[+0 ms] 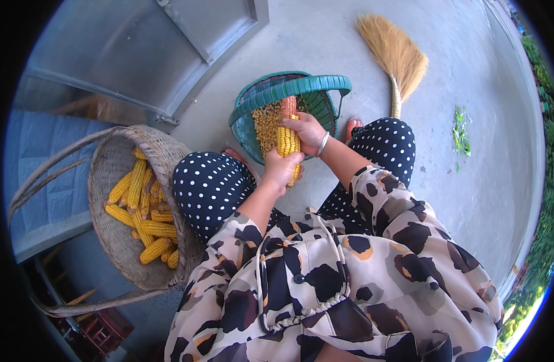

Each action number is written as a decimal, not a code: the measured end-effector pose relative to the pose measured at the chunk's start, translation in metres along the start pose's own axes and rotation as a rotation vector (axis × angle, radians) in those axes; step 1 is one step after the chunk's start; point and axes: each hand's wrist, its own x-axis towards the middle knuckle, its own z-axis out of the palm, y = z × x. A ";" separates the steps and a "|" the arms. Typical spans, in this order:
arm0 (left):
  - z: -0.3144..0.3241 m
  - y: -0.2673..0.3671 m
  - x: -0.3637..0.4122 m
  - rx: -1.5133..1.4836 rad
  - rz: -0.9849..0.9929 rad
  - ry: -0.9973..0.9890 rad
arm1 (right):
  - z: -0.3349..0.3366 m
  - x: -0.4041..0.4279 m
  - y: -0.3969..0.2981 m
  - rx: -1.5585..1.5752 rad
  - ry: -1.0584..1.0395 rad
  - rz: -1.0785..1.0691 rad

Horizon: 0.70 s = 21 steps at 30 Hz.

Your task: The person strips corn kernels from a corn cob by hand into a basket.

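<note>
Both my hands hold one yellow corn cob [287, 141], its far end stripped to a reddish core and its near part still covered in kernels. My left hand [280, 168] grips the near end of the cob. Higher up, my right hand [306, 131], with a silver bangle at its wrist, is closed around the cob near the bare core. Beneath them stands a green woven basket [245, 140] with an arched handle, holding loose corn kernels [265, 124]. At the left, a tilted wicker basket [100, 226] contains several unshelled corn cobs [136, 183].
A straw broom [401, 59] lies on the concrete floor beyond my right knee. Green leaves [460, 133] are scattered at the right. A metal door [123, 50] stands at the upper left, and a red object [106, 330] is at the lower left.
</note>
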 end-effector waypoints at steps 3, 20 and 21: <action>0.004 -0.004 0.000 0.136 0.054 0.032 | 0.001 0.002 0.009 -0.090 0.151 -0.081; 0.003 -0.005 0.002 0.032 -0.037 -0.049 | 0.001 0.002 0.002 -0.001 0.217 0.075; 0.003 -0.005 0.001 0.082 -0.018 -0.025 | 0.002 0.002 0.003 -0.067 0.285 0.044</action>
